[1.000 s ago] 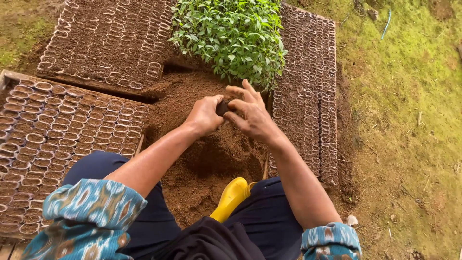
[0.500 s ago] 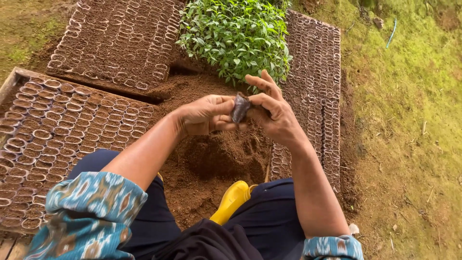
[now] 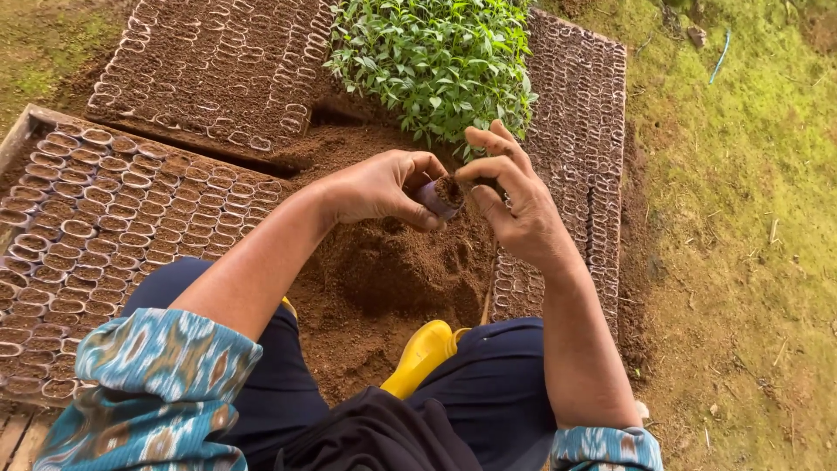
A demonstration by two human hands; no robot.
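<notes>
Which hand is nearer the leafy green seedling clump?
Right. The right hand has its fingertips just under the leafy green seedling clump; the left hand sits lower left, holding a small soil-filled pot.

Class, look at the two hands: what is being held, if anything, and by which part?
The left hand holds a small soil-filled seedling pot by its side wall; the right hand has its fingertips at the pot's soil-filled mouth.
</notes>
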